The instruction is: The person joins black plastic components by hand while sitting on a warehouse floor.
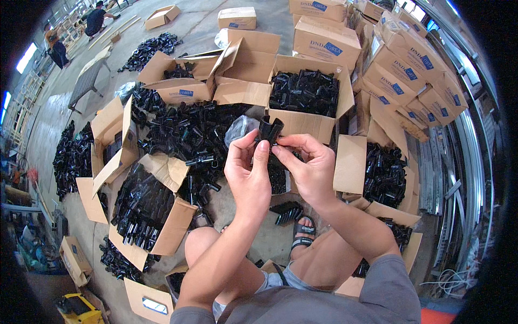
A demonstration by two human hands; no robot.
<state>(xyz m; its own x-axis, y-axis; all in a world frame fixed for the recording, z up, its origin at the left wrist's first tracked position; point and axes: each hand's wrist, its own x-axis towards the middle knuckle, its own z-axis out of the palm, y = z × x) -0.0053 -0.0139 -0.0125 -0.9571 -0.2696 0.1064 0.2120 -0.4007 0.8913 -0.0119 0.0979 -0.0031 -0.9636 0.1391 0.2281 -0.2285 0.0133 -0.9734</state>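
Observation:
In front of me I hold up a black pipe-joint bracket with curved, flared ends. My left hand is closed around its lower part, thumb pressed on its near side. The thumb and fingers of my right hand pinch at its lower right side; a small dark bit shows at those fingertips, too small to name. Below and behind my hands is a box of small dark parts, partly hidden by them. A clear plastic bag lies just beyond my left hand.
Loose black brackets are heaped on the floor ahead. Open cardboard boxes of them surround me, including one at far right and one at left. Stacked cartons and metal bars line the right. Two people are far left.

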